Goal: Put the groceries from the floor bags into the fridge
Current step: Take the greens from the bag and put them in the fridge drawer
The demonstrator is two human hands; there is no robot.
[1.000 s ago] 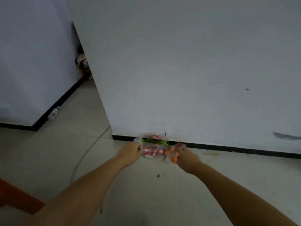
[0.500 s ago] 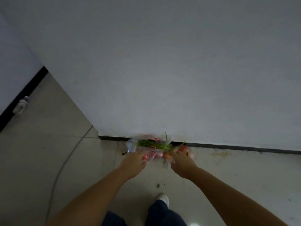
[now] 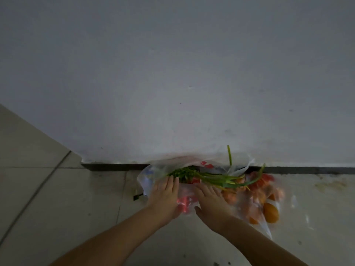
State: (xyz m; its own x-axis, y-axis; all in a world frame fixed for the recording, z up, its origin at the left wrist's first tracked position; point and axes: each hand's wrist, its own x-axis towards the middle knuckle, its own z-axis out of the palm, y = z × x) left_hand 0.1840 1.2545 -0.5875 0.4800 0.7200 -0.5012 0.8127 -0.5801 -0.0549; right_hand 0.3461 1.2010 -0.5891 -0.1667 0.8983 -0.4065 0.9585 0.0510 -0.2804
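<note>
A clear plastic grocery bag (image 3: 255, 191) lies on the floor against the wall's dark skirting. A bunch of green onions and leafy herbs (image 3: 207, 176) lies across its top. Orange fruit (image 3: 270, 213) and red packaged items (image 3: 183, 202) show through the plastic. My left hand (image 3: 165, 196) rests flat on the bag's left part, fingers by the herb leaves. My right hand (image 3: 211, 202) lies spread on the bag's middle, just below the green stalks. Neither hand visibly grips anything.
A white wall (image 3: 182, 83) fills the upper view, with a black skirting (image 3: 111, 167) at its foot and a corner at the left. Pale floor tiles (image 3: 57, 204) spread left and below. A small black clip-like piece (image 3: 138, 196) lies left of the bag.
The view has dropped much closer to the bag. Both hands have gone from pinching the bag's edges to lying flat and spread on top of it. The bag has spread wider, showing the oranges.
</note>
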